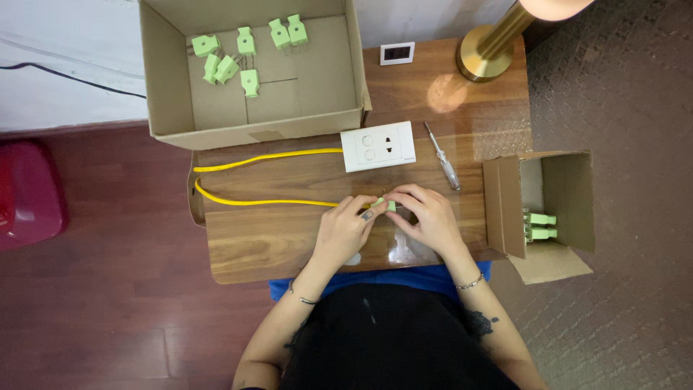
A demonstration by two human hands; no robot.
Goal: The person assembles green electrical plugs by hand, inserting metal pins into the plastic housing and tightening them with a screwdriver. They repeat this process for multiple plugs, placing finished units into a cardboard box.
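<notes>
Fingers (369, 209) of your left hand (345, 230) and right hand (427, 217) pinch the green plug (385, 205) at frame centre, closed on it, steadying the yellow cable (267, 203) end above the bench (289, 238).

Mostly wood, cardboard and plastic here

Glossy wooden table (289, 238), matt cardboard boxes (173, 79), smooth green plastic plugs (249, 81), shiny brass lamp base (482, 56), rubbery yellow cable (267, 155) upper left.

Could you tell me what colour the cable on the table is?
Yellow; the cable shows clearly in the head view.
</notes>
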